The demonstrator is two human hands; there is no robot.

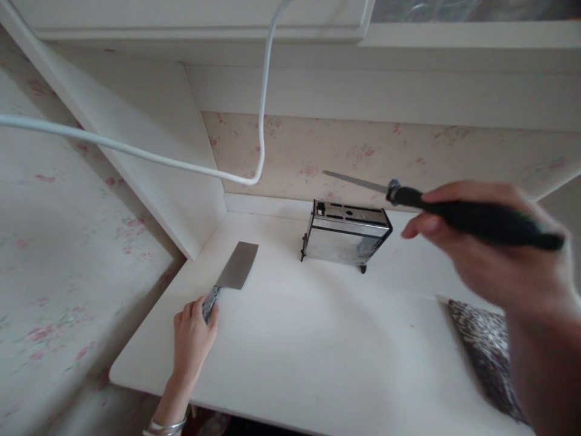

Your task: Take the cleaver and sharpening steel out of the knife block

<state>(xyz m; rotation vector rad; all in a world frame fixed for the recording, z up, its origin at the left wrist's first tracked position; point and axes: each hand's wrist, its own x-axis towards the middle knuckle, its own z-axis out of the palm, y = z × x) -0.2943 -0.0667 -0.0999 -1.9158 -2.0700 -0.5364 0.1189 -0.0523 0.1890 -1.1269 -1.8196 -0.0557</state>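
My left hand (195,336) is closed round the patterned grey handle of a cleaver (238,265). The broad, flat blade lies on or just over the white tabletop (290,339), pointing away from me. Raised at the right, my right hand (494,242) grips a black-handled tool (472,219) with a narrow, pointed blade and a small metal fitting at its base. Its blade points left, in front of the wall and above a knife block (347,236) as I see it. That block has clear sides, a slotted metal top and black edges.
A white cable (181,162) hangs across the upper left, close to the camera. Overhead is a white cupboard (204,18), and a white side panel (136,139) borders the tabletop at left. On the right lies a black-and-white patterned cloth-like item (483,348), partly behind my right forearm.
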